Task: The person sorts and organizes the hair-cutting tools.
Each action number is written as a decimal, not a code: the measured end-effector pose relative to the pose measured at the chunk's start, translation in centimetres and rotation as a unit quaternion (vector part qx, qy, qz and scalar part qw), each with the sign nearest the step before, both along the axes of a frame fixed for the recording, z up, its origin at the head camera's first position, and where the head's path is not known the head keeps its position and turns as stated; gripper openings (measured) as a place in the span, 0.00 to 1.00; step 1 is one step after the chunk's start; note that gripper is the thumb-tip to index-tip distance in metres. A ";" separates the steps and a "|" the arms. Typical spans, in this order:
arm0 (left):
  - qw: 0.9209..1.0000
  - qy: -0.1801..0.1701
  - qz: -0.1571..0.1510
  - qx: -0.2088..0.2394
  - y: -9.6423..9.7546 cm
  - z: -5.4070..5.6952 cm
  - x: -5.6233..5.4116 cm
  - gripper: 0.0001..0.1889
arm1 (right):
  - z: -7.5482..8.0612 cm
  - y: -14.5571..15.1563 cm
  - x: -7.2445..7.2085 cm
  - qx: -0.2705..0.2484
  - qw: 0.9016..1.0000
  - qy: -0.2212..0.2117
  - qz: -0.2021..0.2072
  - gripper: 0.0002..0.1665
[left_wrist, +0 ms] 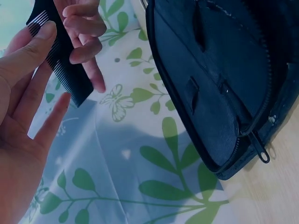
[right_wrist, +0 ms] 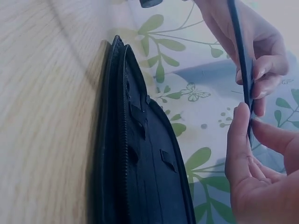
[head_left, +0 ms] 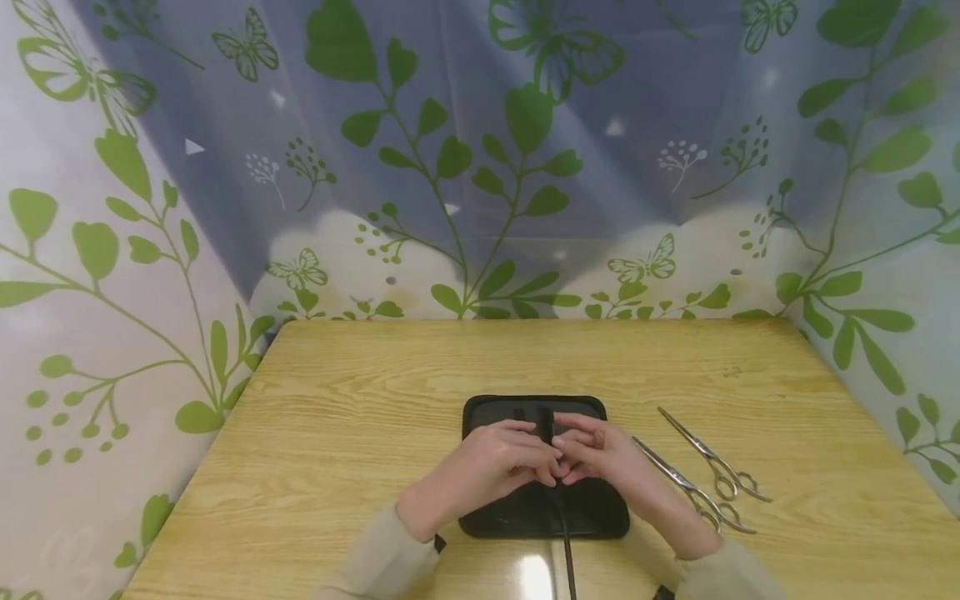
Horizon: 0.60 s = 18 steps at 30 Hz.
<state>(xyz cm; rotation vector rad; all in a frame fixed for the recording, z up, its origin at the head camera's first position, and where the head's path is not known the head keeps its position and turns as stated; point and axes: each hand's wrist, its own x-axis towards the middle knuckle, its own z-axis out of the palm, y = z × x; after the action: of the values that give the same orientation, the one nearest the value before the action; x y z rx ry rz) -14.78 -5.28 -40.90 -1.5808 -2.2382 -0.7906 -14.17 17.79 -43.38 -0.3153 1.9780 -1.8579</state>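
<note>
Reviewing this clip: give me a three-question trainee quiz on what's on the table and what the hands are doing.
1. True or false: both hands hold the black comb over the open black case.
2. How many pairs of scissors lie on the table?
3. The scissors lie on which side of the case: A left, B right, C on top of it?

Key: 1 true, the left hand and right hand both pinch it. 2 two. 3 B.

Black comb [left_wrist: 60,60] above open black case [head_left: 543,508]
</note>
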 end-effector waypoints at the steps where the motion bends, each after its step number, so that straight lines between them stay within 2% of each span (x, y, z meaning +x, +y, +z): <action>1: 1.000 -0.001 -0.002 -0.002 0.0 0.0 0.0 0.06 | 0.0 0.0 0.0 -0.001 1.000 -0.004 -0.004 0.40; 6: 1.000 -0.009 -0.010 -0.001 0.2 -0.3 0.1 0.06 | 0.0 0.2 -0.2 -0.013 1.000 -0.020 -0.004 0.33; 9: 1.000 -0.006 -0.005 0.016 0.2 -0.5 0.1 0.06 | 0.1 0.5 -0.3 -0.031 0.999 -0.024 0.002 0.24; 11: 1.000 0.001 0.001 0.028 0.2 -0.7 0.0 0.05 | 0.3 0.6 -0.4 -0.045 0.999 -0.028 0.001 0.22; 14: 0.999 0.017 0.013 0.041 0.2 -0.8 -0.2 0.05 | 0.4 0.8 -0.5 -0.058 0.998 -0.030 -0.004 0.28; 18: 0.999 0.013 0.022 0.047 0.2 -0.8 -0.4 0.06 | 0.4 0.9 -0.6 -0.063 0.998 -0.029 -0.006 0.40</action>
<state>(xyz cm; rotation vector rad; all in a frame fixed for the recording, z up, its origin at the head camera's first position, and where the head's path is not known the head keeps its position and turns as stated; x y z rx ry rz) -15.23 -5.09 -41.72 -1.4846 -2.1782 -0.8452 -14.79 18.65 -43.00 -0.2821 1.8328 -1.9801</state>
